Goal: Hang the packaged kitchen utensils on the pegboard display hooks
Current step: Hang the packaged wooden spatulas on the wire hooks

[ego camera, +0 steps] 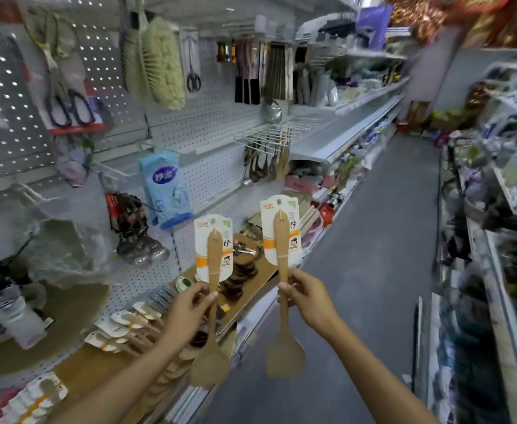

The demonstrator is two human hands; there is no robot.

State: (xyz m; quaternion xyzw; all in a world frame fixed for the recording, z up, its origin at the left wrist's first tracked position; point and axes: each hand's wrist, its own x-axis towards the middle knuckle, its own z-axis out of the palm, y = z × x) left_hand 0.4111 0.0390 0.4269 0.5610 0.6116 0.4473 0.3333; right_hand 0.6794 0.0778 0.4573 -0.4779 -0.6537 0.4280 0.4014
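I hold two packaged wooden spatulas upright, handles up and blades down, each with a white and orange card behind the handle. My left hand [190, 304] pinches the shaft of the left spatula [212, 301] just below its card. My right hand [307, 296] grips the shaft of the right spatula [283, 289], which is held a little higher. Both hang in front of the white pegboard [208, 117] on my left. A row of bare white hooks [269, 134] sticks out of the board further along the aisle, above some hanging ladles.
More carded spatulas [122, 325] lie stacked on the low shelf below my left arm. Scissors [67, 108], a brush [159, 62], a blue glove pack [165, 188] and strainers [141, 249] hang on the board. The grey aisle floor [382, 240] runs ahead between shelves.
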